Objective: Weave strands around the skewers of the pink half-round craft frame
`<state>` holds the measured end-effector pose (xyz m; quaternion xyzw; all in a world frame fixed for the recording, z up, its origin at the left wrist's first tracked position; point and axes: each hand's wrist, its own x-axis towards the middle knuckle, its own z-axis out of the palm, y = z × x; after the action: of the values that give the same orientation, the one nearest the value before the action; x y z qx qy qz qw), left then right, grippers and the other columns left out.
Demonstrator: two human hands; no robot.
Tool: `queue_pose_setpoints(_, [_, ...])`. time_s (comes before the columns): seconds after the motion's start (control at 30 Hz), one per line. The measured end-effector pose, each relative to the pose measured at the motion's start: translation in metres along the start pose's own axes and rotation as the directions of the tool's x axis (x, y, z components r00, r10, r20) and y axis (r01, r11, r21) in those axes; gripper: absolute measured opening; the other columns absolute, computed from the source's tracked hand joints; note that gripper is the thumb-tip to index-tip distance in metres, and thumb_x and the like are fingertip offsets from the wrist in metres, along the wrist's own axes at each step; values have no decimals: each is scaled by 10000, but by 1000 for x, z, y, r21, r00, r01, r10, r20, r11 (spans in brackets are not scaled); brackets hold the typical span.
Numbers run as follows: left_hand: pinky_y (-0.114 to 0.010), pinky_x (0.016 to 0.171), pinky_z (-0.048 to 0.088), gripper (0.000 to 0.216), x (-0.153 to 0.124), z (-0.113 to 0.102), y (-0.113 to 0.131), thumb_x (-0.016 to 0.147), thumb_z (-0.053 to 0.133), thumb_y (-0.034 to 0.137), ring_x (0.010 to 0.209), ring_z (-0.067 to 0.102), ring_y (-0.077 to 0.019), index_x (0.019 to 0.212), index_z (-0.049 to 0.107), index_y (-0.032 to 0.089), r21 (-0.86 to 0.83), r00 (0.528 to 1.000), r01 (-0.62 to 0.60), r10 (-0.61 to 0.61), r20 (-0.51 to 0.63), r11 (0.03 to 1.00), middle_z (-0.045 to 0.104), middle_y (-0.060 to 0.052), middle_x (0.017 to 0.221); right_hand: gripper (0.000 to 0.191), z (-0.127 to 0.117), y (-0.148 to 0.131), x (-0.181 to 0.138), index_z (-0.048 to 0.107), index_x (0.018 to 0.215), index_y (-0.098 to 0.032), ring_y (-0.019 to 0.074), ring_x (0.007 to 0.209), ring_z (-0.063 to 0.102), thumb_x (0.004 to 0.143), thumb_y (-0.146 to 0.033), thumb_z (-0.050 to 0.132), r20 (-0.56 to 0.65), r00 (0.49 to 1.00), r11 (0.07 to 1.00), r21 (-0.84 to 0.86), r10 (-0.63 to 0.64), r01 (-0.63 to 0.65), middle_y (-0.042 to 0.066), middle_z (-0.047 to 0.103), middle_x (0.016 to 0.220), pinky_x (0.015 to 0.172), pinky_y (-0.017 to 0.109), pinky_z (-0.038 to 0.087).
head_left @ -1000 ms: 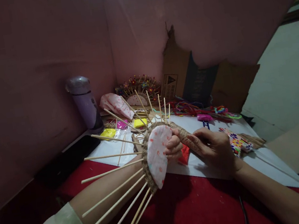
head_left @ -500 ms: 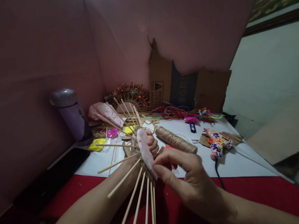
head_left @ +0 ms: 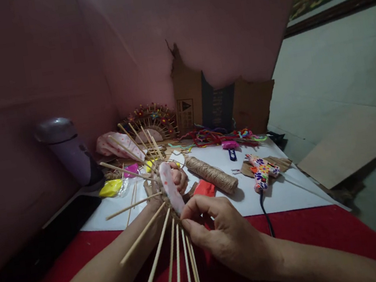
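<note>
A half-round craft piece (head_left: 171, 188), faced with pinkish spotted fabric, is held up over the near side of the table. Several thin wooden sticks (head_left: 157, 254) fan out from its twine-wrapped curved rim, to the left and down. My left hand (head_left: 179, 178) grips the piece from behind, its fingers curled and partly hidden. At the lower end of the fabric, thumb and forefinger of my right hand (head_left: 215, 229) pinch together against the edge. Whether a thread or the edge itself sits between those fingertips is too small to tell.
Behind the hands lie a twine roll (head_left: 212, 175), a red packet (head_left: 204, 189) and a flowered glue gun (head_left: 263, 170) on white paper (head_left: 288, 196). A purple bottle (head_left: 69, 151) and a black phone (head_left: 68, 215) are left. A decorated half-round piece (head_left: 150, 123) and cardboard (head_left: 190, 98) stand behind.
The view has shifted, so the table things appear farther left. The piece stays in my left hand, and my right fingertips remain at its lower end, the piece turned slightly.
</note>
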<state>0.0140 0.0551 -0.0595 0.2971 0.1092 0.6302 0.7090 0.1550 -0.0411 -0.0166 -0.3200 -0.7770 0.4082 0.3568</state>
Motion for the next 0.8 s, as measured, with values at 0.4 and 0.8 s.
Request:
queue_pose_setpoints(0.4, [-192,236,139,495,1,6,1,903,151,344,245,210,-90,650,545,183,-14,998,42,-42,49,999,295,52,338,51,3,0,0,507,699,-149,64,516,344,749,-152,497,49,997,963,259,62,-73,-50,420,571,465,192,298])
queue_pose_setpoints(0.8, [-188,240,148,444,4,-1,-5,890,186,358,237,228,-97,652,521,190,-48,995,65,-61,73,997,273,64,338,111,5,2,1,528,704,-143,61,516,360,760,-236,552,45,993,935,335,108,-117,-44,445,578,468,193,308])
